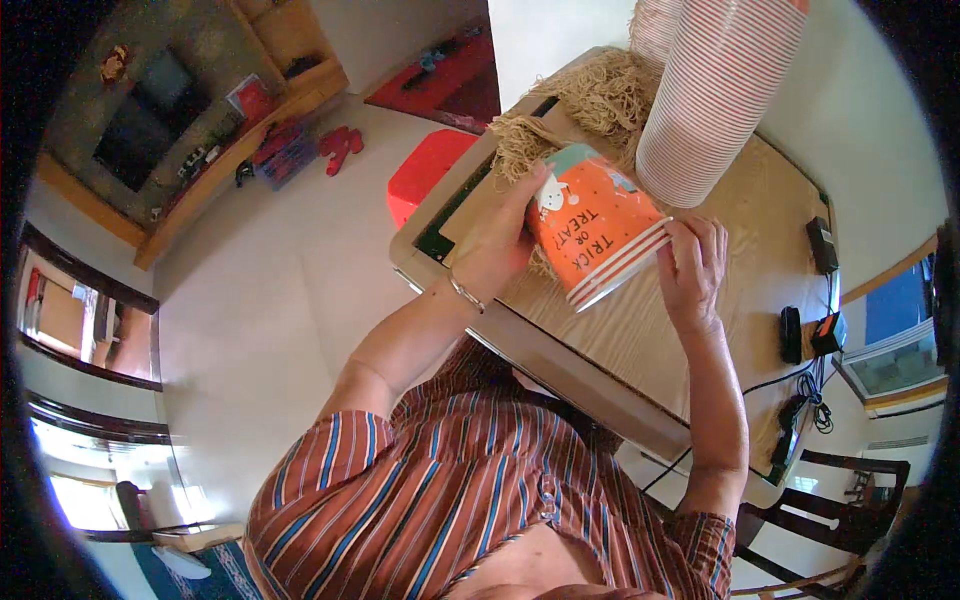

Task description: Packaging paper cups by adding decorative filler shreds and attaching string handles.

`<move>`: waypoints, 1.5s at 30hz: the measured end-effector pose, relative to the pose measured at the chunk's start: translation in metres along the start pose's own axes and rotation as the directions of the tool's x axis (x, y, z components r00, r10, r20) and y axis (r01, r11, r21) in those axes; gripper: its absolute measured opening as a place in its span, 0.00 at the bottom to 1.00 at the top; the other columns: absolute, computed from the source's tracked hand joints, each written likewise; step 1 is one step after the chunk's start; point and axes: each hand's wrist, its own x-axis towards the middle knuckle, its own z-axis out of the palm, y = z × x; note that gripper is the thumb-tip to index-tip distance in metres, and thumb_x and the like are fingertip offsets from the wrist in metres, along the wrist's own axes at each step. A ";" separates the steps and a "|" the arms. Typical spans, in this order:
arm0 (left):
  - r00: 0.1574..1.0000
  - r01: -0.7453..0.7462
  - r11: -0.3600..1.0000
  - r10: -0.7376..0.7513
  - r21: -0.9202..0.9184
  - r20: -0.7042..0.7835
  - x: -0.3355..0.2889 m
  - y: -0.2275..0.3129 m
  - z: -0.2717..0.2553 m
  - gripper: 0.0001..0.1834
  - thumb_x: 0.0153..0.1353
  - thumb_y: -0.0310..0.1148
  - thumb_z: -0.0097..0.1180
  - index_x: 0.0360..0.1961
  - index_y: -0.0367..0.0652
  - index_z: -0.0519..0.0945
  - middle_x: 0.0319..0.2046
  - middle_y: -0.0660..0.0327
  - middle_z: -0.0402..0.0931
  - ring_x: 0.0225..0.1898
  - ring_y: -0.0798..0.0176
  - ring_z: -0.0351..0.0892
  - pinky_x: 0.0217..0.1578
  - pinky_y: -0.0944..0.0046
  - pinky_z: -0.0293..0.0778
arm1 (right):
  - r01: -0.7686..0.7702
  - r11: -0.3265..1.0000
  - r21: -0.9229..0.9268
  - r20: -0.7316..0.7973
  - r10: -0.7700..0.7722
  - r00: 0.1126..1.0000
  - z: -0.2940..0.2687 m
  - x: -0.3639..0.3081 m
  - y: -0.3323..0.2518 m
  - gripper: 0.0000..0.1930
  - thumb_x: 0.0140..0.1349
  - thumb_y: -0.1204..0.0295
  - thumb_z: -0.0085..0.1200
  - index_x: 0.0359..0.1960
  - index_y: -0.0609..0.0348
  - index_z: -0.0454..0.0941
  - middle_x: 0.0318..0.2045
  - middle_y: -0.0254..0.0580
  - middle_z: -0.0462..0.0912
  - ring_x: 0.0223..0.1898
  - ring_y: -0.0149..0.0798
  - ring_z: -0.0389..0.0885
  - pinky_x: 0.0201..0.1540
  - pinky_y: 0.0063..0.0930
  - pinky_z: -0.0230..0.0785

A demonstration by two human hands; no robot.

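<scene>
An orange printed paper tub (600, 215) with a teal bottom end and a striped rim is tilted over the near side of the wooden table (640, 345). My left hand (515, 225) is wrapped around its left side, thumb up near the teal end. At the rim's right end, my right hand (695, 265) pinches the edge with curled fingers. Just beyond the tub a tall stack of nested paper tubs (715, 110), showing red and white rims, leans across the table. Tan shredded paper or string (605, 95) lies behind the tub, partly hidden by it.
A second rim stack (655, 30) stands at the back. Black adapters (822, 245) and cables (820, 400) lie along the table's right edge. A red stool (425, 175) is at the left. A dark wooden chair (830, 510) stands lower right.
</scene>
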 end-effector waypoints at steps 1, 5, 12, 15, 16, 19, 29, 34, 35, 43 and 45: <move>0.999 0.037 0.999 -0.037 -0.035 -0.004 0.000 0.001 0.000 0.21 0.62 0.47 0.56 0.51 0.47 0.75 0.50 0.62 0.77 0.51 0.63 0.76 0.56 0.59 0.70 | 0.047 0.999 -0.009 0.023 -0.047 0.999 0.000 0.001 -0.001 0.17 0.44 0.85 0.58 0.39 0.62 0.74 0.39 0.48 0.76 0.41 0.51 0.74 0.45 0.42 0.67; 0.995 0.074 0.997 -0.077 -0.036 -0.064 -0.003 0.007 0.003 0.20 0.61 0.46 0.57 0.50 0.46 0.75 0.48 0.61 0.77 0.50 0.62 0.76 0.55 0.59 0.70 | 0.177 0.984 0.025 0.087 -0.179 0.980 -0.002 0.007 0.000 0.16 0.42 0.83 0.59 0.36 0.63 0.74 0.37 0.46 0.75 0.39 0.50 0.75 0.45 0.43 0.67; 1.000 0.005 0.998 -0.006 0.062 0.014 0.007 0.002 0.015 0.25 0.58 0.49 0.60 0.49 0.42 0.75 0.45 0.59 0.78 0.46 0.63 0.78 0.52 0.61 0.73 | 0.253 0.965 0.065 0.194 -0.260 0.946 -0.026 0.001 0.005 0.16 0.39 0.75 0.58 0.34 0.62 0.74 0.34 0.42 0.74 0.38 0.45 0.76 0.46 0.42 0.69; 0.995 -0.017 1.000 0.017 -0.001 0.101 0.011 0.000 0.022 0.22 0.61 0.46 0.57 0.49 0.41 0.75 0.45 0.58 0.79 0.47 0.62 0.78 0.52 0.60 0.73 | 0.247 0.961 0.120 0.226 -0.269 0.936 -0.040 -0.005 0.010 0.16 0.38 0.76 0.57 0.34 0.62 0.74 0.33 0.42 0.75 0.37 0.46 0.76 0.45 0.42 0.70; 0.994 0.011 0.999 -0.005 -0.052 0.107 0.024 -0.001 -0.006 0.25 0.63 0.48 0.53 0.53 0.40 0.73 0.50 0.57 0.76 0.52 0.61 0.76 0.55 0.58 0.71 | 0.264 0.955 0.137 0.245 -0.291 0.925 -0.046 -0.002 0.006 0.16 0.37 0.77 0.57 0.33 0.62 0.74 0.33 0.43 0.75 0.37 0.46 0.76 0.44 0.42 0.70; 0.928 -0.320 0.944 0.296 0.078 0.224 0.017 0.016 -0.004 0.32 0.63 0.55 0.49 0.60 0.42 0.68 0.59 0.55 0.69 0.59 0.54 0.69 0.61 0.51 0.64 | 0.113 0.993 0.038 0.217 -0.118 0.969 -0.070 -0.017 0.016 0.14 0.39 0.80 0.58 0.31 0.59 0.73 0.34 0.44 0.77 0.38 0.49 0.77 0.42 0.39 0.72; 0.967 0.024 0.979 0.029 -0.205 0.254 -0.007 0.049 -0.015 0.33 0.67 0.57 0.42 0.63 0.44 0.65 0.61 0.55 0.66 0.61 0.54 0.68 0.62 0.51 0.64 | -0.772 0.555 0.309 0.033 0.805 0.592 -0.138 -0.055 0.177 0.06 0.61 0.71 0.54 0.30 0.55 0.70 0.28 0.30 0.74 0.31 0.24 0.73 0.35 0.18 0.68; 0.962 0.117 0.959 -0.046 -0.258 0.268 0.015 0.035 -0.018 0.34 0.67 0.57 0.40 0.64 0.43 0.63 0.62 0.55 0.66 0.60 0.54 0.68 0.62 0.52 0.63 | -0.811 0.317 0.491 0.022 0.927 0.375 -0.104 -0.070 0.291 0.13 0.55 0.63 0.60 0.33 0.56 0.72 0.24 0.36 0.76 0.21 0.33 0.76 0.23 0.27 0.72; 0.933 0.237 0.909 -0.115 -0.342 0.341 0.021 0.032 -0.020 0.34 0.67 0.57 0.40 0.64 0.43 0.63 0.62 0.55 0.66 0.60 0.55 0.69 0.62 0.52 0.63 | -0.816 0.271 0.510 0.037 0.941 0.336 -0.091 -0.076 0.326 0.14 0.55 0.62 0.60 0.34 0.57 0.72 0.24 0.37 0.77 0.19 0.34 0.76 0.22 0.28 0.72; 0.934 0.296 0.938 -0.245 -0.180 0.261 0.069 -0.005 0.002 0.37 0.64 0.62 0.41 0.64 0.46 0.64 0.61 0.56 0.66 0.60 0.55 0.69 0.61 0.51 0.65 | -0.801 0.147 0.581 0.093 0.965 0.245 0.039 -0.041 0.430 0.17 0.52 0.67 0.62 0.38 0.67 0.74 0.30 0.43 0.78 0.24 0.42 0.82 0.23 0.35 0.81; 0.915 0.364 0.906 -0.304 -0.217 0.265 0.080 -0.018 -0.002 0.38 0.63 0.64 0.42 0.63 0.45 0.65 0.61 0.56 0.68 0.60 0.57 0.69 0.61 0.53 0.65 | -0.791 0.166 0.589 0.093 0.958 0.271 0.071 -0.027 0.419 0.17 0.53 0.65 0.62 0.38 0.66 0.74 0.28 0.42 0.77 0.25 0.43 0.82 0.23 0.35 0.80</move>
